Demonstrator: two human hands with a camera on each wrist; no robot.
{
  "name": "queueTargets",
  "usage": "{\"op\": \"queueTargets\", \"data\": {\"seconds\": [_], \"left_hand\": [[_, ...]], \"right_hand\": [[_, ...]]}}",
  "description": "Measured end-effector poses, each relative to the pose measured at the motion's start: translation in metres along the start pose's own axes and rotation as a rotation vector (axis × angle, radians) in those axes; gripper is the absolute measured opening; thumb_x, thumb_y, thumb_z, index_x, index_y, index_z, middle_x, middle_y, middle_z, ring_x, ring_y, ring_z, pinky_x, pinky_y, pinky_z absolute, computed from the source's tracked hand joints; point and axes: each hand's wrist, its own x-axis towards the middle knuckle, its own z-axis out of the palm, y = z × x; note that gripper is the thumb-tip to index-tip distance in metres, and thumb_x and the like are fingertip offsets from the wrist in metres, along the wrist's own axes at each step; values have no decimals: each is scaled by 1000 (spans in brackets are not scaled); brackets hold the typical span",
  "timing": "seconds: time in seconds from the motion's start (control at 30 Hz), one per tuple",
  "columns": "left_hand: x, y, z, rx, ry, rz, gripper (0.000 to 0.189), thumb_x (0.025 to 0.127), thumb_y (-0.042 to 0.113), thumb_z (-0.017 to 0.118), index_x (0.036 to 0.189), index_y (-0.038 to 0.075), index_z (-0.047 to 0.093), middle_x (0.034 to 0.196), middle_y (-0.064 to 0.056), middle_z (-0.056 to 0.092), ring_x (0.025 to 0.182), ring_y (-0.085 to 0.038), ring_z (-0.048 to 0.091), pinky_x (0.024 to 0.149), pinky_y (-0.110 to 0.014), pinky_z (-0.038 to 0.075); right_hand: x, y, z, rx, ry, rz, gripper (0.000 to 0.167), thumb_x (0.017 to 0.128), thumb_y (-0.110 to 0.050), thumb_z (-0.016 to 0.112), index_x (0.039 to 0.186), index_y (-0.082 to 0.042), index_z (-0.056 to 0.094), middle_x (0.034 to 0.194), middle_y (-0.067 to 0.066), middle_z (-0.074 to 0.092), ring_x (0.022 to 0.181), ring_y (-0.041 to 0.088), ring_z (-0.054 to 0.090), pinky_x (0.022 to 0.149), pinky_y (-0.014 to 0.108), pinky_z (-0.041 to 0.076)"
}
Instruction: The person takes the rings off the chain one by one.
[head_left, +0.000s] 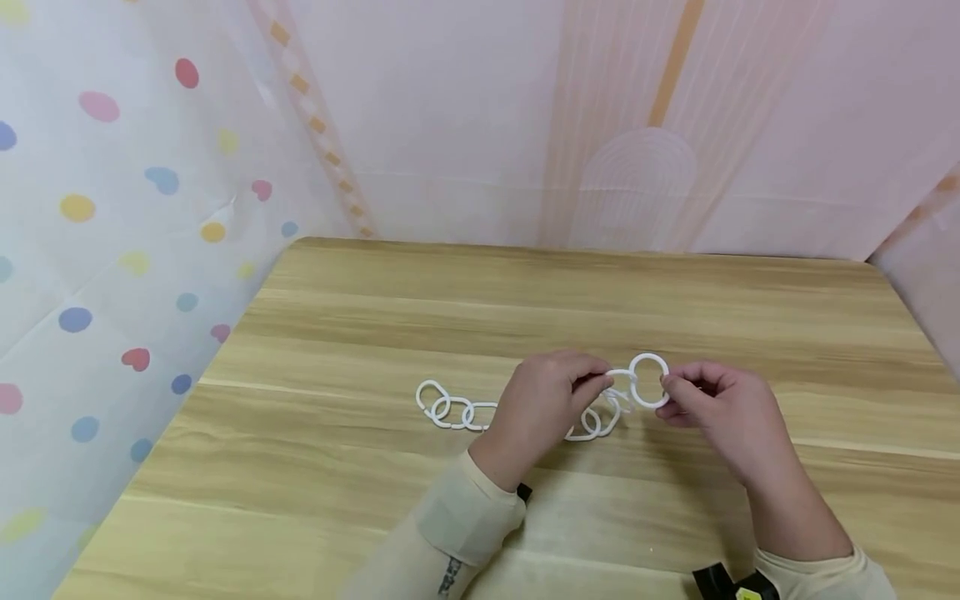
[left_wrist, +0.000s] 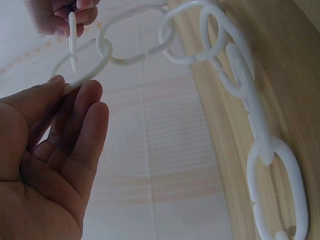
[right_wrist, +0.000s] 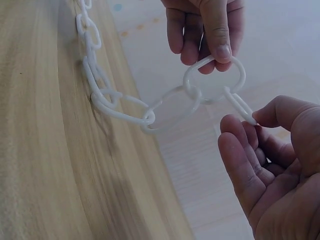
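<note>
A chain of white plastic links lies partly on the wooden table, its right part lifted off the surface. My left hand pinches a link near the raised end between thumb and fingertips; that link shows in the left wrist view. Facing it, my right hand pinches the end link, held upright. In the right wrist view the end link passes through the link in the left hand. Part of the chain is hidden behind the left hand and wrist in the head view.
The wooden table extends around both hands. Behind it hangs a pale pink patterned cloth. At the left is a white cloth with coloured dots and hearts. Dark straps sit at the wrists.
</note>
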Motion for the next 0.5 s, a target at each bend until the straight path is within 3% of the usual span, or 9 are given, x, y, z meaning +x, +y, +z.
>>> {"op": "queueTargets", "data": {"seconds": [0.5], "left_hand": [[4, 6, -6, -51, -14, -31, 12, 95, 21, 71, 98, 12, 79, 92, 3, 75, 78, -6, 66, 72, -17, 51]], "right_hand": [[-3, -2, -3, 50, 17, -35, 23, 98, -13, 65, 101, 10, 68, 82, -6, 69, 71, 11, 71, 69, 31, 60]]}}
